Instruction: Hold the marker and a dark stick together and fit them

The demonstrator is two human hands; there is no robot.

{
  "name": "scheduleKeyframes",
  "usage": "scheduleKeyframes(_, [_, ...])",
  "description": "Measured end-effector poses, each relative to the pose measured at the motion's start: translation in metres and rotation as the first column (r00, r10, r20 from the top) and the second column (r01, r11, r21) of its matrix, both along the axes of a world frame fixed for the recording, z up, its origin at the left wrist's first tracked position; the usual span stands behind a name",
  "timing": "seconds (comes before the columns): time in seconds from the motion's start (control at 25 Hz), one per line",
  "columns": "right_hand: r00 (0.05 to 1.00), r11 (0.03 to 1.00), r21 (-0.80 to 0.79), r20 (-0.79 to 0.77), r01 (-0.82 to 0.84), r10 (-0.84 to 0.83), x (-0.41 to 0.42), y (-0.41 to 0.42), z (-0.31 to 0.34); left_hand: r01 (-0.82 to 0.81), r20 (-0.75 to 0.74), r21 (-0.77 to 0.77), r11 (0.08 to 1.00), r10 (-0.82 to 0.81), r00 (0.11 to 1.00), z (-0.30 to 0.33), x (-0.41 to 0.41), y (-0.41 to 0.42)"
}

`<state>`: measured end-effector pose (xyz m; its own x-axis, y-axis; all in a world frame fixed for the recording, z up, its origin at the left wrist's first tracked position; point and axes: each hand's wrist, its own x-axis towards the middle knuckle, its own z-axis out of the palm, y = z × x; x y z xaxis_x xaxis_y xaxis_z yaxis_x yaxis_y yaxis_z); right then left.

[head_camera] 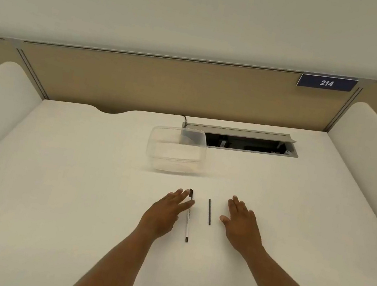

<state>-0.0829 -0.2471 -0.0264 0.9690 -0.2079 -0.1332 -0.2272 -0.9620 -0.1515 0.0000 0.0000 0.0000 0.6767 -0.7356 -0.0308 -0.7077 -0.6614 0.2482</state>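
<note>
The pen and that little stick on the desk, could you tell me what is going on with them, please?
A person has both hands flat over the white desk. The left hand lies with straight fingers on the white pen, its fingertips near the dark cap. The right hand is open beside a thin dark stick, apart from it. The stick lies between the hands, roughly parallel to the pen. Beyond them sits a clear plastic tub, which looks empty.

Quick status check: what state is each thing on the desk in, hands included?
Left hand: open, fingers straight, touching the pen.
Right hand: open, flat on the desk, holding nothing.
Pen: lying flat, capped.
Dark stick: lying flat, untouched.
Clear container: lidless, empty.
Cable hatch: lid open.
</note>
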Motion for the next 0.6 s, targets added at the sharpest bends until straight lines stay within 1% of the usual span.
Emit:
scheduleKeyframes(0.08, [0.998,0.999,0.01,-0.053,0.038,-0.037,-0.003,0.0,-0.005,0.0,-0.015,0.001,1.0,0.0,1.0,-0.002,0.004,-0.003])
scheduleKeyframes(0.12, [0.997,0.999,0.002,-0.059,0.041,-0.041,-0.004,-0.001,-0.008,-0.005,-0.017,0.014,1.0,0.006,1.0,-0.003,0.004,-0.003])
scheduleKeyframes(0.24, [0.997,0.997,0.045,-0.051,0.057,-0.055,-0.006,0.001,-0.013,0.0,-0.022,0.011,1.0,0.0,1.0,-0.007,0.007,-0.006])
scheduleKeyframes(0.44, [0.995,0.994,0.059,-0.044,0.096,-0.093,-0.002,0.005,-0.016,0.065,0.085,0.021,0.998,-0.066,0.994,-0.013,0.012,-0.017])
scheduleKeyframes(0.6, [0.994,0.994,0.049,-0.036,0.1,-0.099,0.0,0.005,-0.017,0.085,0.108,0.045,0.995,-0.089,0.99,-0.017,0.015,-0.018])
